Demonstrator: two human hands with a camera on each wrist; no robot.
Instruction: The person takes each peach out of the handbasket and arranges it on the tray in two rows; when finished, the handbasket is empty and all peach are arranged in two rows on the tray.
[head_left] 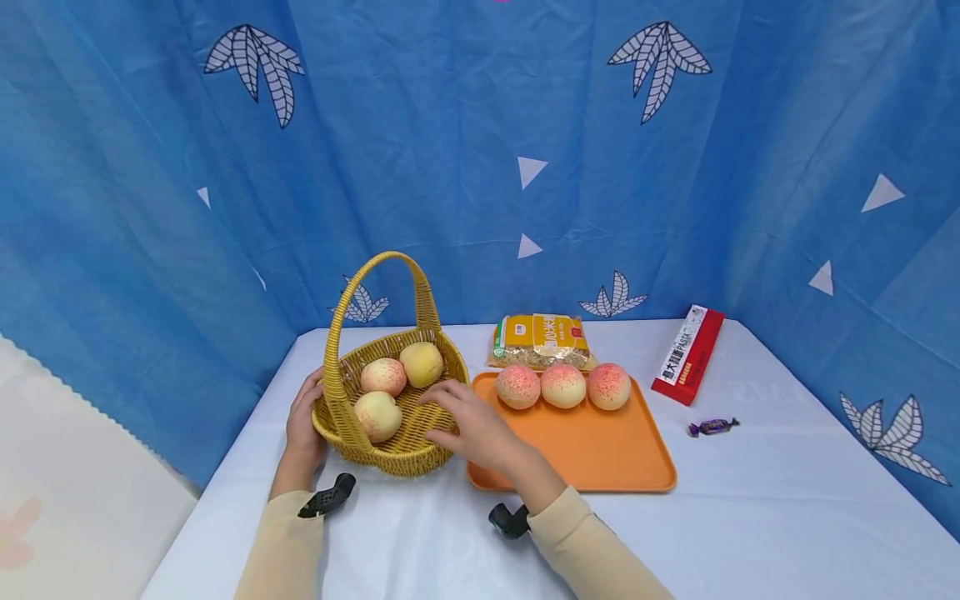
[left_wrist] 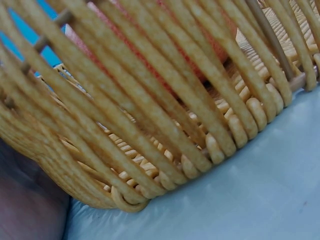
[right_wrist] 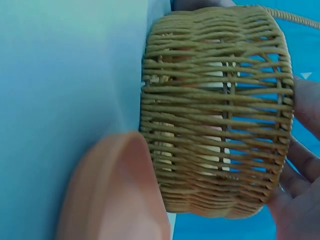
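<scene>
A yellow woven basket (head_left: 408,462) with an arched handle stands left of centre, holding three peach-like fruits: one pinkish (head_left: 384,377), one yellow (head_left: 422,364) and one pale (head_left: 378,417). The left hand (head_left: 303,423) grips the basket's left side, its fingertips near the foot of the handle. Over the basket's right rim reaches the right hand (head_left: 476,427), fingers spread and holding nothing. The right wrist view shows that hand (right_wrist: 300,200) beside the basket's rim (right_wrist: 287,100). Close up in the left wrist view are the basket's slats (left_wrist: 165,115), with reddish fruit behind them.
An orange tray (head_left: 600,454) lies right of the basket, three pink-speckled peaches (head_left: 563,386) along its back edge. Behind it is a yellow food packet (head_left: 542,340). Farther right are a red-and-white pasta box (head_left: 688,354) and a purple-wrapped candy (head_left: 713,427). Blue curtain hangs behind.
</scene>
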